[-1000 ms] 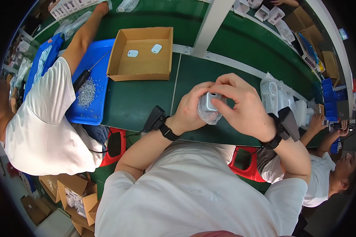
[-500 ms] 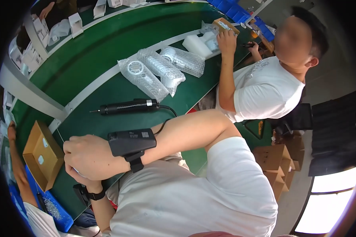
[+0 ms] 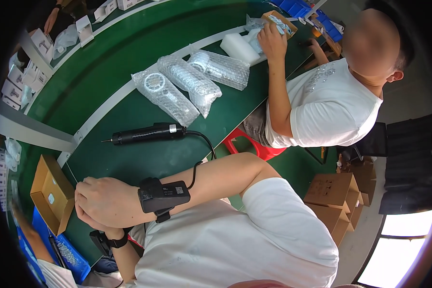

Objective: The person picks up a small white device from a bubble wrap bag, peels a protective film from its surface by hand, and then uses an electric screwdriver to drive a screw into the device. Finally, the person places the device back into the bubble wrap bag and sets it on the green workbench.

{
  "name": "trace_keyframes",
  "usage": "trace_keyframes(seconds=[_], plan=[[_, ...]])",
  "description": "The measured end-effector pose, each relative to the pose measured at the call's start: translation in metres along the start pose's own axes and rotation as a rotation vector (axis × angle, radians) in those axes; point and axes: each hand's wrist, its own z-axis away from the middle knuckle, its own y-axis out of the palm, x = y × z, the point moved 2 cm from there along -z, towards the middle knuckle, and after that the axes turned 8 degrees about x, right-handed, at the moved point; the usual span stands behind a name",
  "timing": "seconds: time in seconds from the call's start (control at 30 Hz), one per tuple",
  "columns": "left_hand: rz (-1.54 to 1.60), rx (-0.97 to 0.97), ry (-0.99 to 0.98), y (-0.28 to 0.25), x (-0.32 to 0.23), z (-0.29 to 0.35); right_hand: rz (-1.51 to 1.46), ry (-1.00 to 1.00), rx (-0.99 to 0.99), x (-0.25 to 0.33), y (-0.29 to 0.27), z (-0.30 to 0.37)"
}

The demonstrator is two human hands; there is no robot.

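Note:
My right hand (image 3: 105, 201) is closed, its fingers curled down over my left hand at the left end of the green workbench. Whatever it may hold is hidden beneath it. Only the wrist side of my left hand (image 3: 111, 232) shows; its fingers are out of sight under the right hand. Just left of both hands stands an open brown cardboard box (image 3: 65, 204) with a small white piece inside. Beyond my right forearm lies a black electric screwdriver (image 3: 146, 134), its cord running back toward my arm. Both wrists wear black strapped devices.
Several bubble-wrapped items (image 3: 165, 96) lie farther up the bench, near white foam (image 3: 240, 48). A co-worker (image 3: 321, 103) sits at the right, one hand at a small box (image 3: 285, 24). A blue tray (image 3: 69, 257) of small parts and another person's arm (image 3: 31, 235) are at lower left.
The view has shifted slightly. My hands stay together, with the right hand's fingers still curled over the left. The red stool under the co-worker shows more now.

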Motion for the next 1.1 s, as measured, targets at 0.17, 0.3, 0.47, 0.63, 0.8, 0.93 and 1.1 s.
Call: trace_keyframes(seconds=[0.17,0.3,0.47,0.63,0.8,0.93,1.1], plan=[[0.166,0.094,-0.042,-0.010,0.013,-0.007,0.013,-0.085,0.223,-0.004,-0.020,-0.013],[0.467,0.179,-0.127,-0.024,0.015,-0.002,-0.038,-0.249,0.433,-0.002,-0.037,-0.023],[-0.483,0.269,0.305,-0.011,-0.031,-0.004,-0.077,-0.296,0.686,-0.001,-0.050,-0.037],[-0.339,0.324,0.405,-0.026,-0.069,-0.008,-0.288,0.067,0.801,-0.012,-0.047,-0.035],[-0.475,0.439,0.299,-0.053,-0.075,-0.016,-0.390,0.075,0.813,-0.006,-0.032,-0.028],[-0.567,0.442,0.336,-0.051,-0.093,-0.022,-0.349,-0.014,0.791,-0.004,-0.027,-0.030],[-0.613,0.432,0.368,-0.049,-0.093,-0.021,-0.178,-0.158,0.720,0.009,-0.030,-0.030]])
